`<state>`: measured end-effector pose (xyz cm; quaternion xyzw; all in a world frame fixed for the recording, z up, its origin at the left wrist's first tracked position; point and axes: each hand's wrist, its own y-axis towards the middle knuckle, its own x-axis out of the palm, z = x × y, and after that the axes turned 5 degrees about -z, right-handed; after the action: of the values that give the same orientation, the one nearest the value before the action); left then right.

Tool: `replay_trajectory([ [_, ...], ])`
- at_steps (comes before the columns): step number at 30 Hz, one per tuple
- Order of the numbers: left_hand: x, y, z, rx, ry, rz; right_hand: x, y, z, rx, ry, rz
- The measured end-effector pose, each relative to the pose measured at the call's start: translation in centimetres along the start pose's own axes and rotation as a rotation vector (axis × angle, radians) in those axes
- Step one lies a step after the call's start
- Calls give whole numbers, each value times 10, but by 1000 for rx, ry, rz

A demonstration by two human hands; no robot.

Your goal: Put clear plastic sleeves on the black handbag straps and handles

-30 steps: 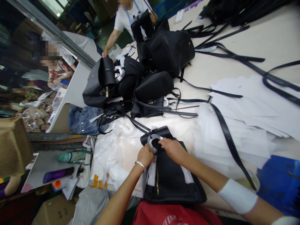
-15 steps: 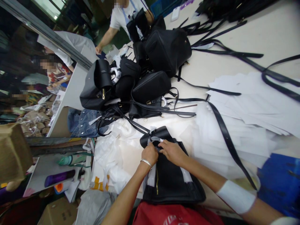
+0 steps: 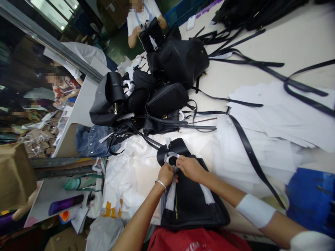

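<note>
A black leather backpack (image 3: 195, 202) lies flat before me, its top flap towards the far side. White film wraps its straps, and a pale wrap covers the small loop handle (image 3: 169, 156). My left hand (image 3: 166, 174), with a silver bracelet at the wrist, is closed at the left base of that handle. On the other side my right hand (image 3: 190, 168) pinches the handle's right base, fingers bent inward. What lies exactly between the fingertips is partly hidden. A gold zip (image 3: 176, 205) runs down the bag below my left hand.
Several finished-looking black bags (image 3: 167, 99) are heaped beyond, with long straps trailing right. White sheets (image 3: 272, 115) and translucent film spread at right, near a blue item (image 3: 310, 198). Crumpled white wrapping (image 3: 121, 174) lies left. A co-worker (image 3: 145, 17) handles a bag at the far side.
My hands stay at the handle; the left has shifted slightly, showing more fingers below it. The co-worker's lowered hand has come up to the bag. The view has tilted a little.
</note>
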<state>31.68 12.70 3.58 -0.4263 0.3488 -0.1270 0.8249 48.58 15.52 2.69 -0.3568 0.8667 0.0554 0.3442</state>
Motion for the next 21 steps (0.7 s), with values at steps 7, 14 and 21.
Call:
replay_trajectory([
  [7,5,2,-11,43,-102,-4,13,-4,-9,118,124,42],
  [14,3,-3,-15,76,-188,-38,14,-1,-24,173,35,-27],
  [21,-6,-16,-18,138,-322,-104,11,-7,-51,313,-252,17],
])
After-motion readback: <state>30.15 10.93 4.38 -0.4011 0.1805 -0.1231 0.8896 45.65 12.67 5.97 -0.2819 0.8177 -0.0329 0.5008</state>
